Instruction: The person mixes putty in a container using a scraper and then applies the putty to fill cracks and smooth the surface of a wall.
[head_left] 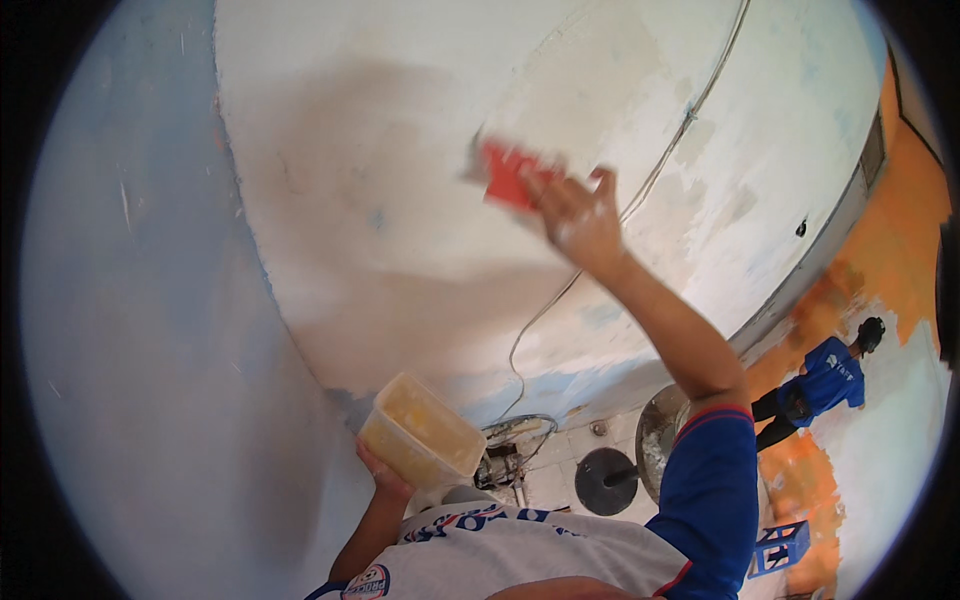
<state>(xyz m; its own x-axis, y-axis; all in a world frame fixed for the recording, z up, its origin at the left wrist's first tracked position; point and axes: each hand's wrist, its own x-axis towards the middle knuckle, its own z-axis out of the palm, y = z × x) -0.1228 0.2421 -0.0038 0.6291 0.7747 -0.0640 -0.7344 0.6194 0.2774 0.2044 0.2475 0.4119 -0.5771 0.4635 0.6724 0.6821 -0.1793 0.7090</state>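
Note:
My right hand point(585, 222) is raised in front of the wall, its fingers gripping a red putty spreader point(508, 176) with whitish smears on it. Motion blurs the spreader and fingertips; whether its edge touches the wall point(400, 200) I cannot tell. White paste marks the back of that hand. Low on the left, my left hand point(385, 474) holds a translucent yellowish plastic tub point(412, 455) from below and the side. The tub is tilted with its mouth up, and its inside looks yellowish. Patchy white and beige filler covers the wall ahead.
A loose cable point(660, 165) runs down the wall to a coil near the floor. Below stand a dark round object point(605, 482) and a large basin point(645, 440). A blue wall point(130, 300) meets the corner at left. Another person point(828, 378) in blue and a blue crate point(780, 549) are at right.

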